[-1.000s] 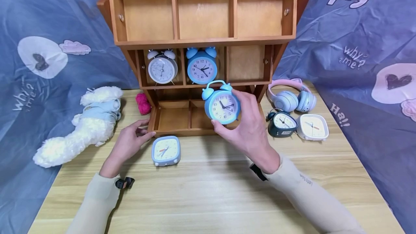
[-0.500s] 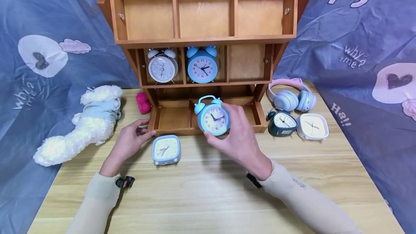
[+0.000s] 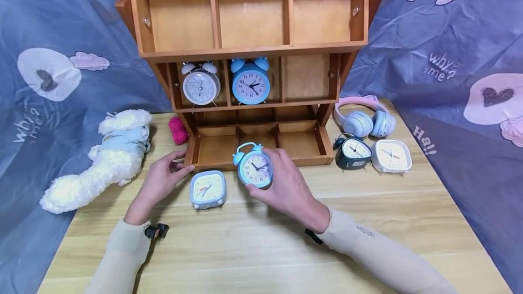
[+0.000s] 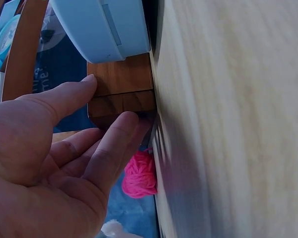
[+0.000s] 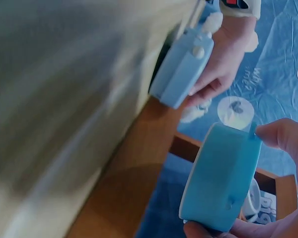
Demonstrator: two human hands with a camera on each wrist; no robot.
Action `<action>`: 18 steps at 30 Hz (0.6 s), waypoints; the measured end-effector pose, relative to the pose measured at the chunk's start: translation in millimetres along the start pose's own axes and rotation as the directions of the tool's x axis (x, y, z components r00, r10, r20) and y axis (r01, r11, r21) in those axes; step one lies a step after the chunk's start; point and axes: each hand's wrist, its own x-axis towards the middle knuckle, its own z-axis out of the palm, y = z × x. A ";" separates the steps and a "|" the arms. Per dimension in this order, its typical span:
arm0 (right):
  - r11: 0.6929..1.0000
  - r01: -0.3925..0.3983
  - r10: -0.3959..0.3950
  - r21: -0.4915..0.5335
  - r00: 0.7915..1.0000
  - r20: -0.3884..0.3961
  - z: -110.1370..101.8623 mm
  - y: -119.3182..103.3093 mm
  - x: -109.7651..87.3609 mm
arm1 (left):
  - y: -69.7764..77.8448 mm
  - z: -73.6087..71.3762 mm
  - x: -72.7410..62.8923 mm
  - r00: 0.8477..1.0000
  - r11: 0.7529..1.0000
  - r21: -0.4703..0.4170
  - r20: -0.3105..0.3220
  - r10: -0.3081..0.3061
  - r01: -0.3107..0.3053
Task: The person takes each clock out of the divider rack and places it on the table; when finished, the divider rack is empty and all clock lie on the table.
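My right hand (image 3: pixel 282 185) holds a round blue twin-bell alarm clock (image 3: pixel 255 169) between thumb and fingers, just in front of the wooden shelf's (image 3: pixel 261 163) lowest tier. In the right wrist view the clock's blue side (image 5: pixel 221 173) shows, apart from the wood. My left hand (image 3: pixel 161 183) grips the shelf's front left corner, thumb on the front and fingers along the outer side, as the wooden corner (image 4: pixel 121 82) in the left wrist view shows. A square blue clock (image 3: pixel 208 189) lies face up between the hands, close to the shelf front.
The middle tier holds a white twin-bell clock (image 3: pixel 201 86) and another blue one (image 3: pixel 251 86). Right of the shelf are headphones (image 3: pixel 363 121), a dark green clock (image 3: pixel 353 153) and a white square clock (image 3: pixel 392 155). Pink yarn (image 3: pixel 178 130) and a white plush toy (image 3: pixel 110 158) lie left.
The right hand has carried the blue twin-bell clock left and down, from over the lowest tier to in front of it. The left hand stays at the shelf corner.
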 end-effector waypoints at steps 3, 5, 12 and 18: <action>1.000 -0.007 0.007 0.003 1.000 0.029 7.4 -0.9 -2.1 | -1.3 -0.8 -1.0 1.000 1.000 0.002 -0.005 0.001 -0.001; 1.000 -0.008 0.008 0.000 0.999 0.049 11.0 -0.8 -3.2 | -1.3 -0.9 -0.3 1.000 1.000 0.001 -0.007 0.006 -0.006; 0.999 0.025 -0.022 -0.024 0.992 0.123 23.8 -0.3 -9.1 | -1.0 -1.0 0.7 1.000 1.000 0.004 -0.008 0.004 -0.004; 0.994 0.096 -0.091 -0.047 0.990 0.112 28.8 -4.0 -15.0 | -1.4 0.2 -0.5 1.000 1.000 0.001 -0.011 0.004 -0.004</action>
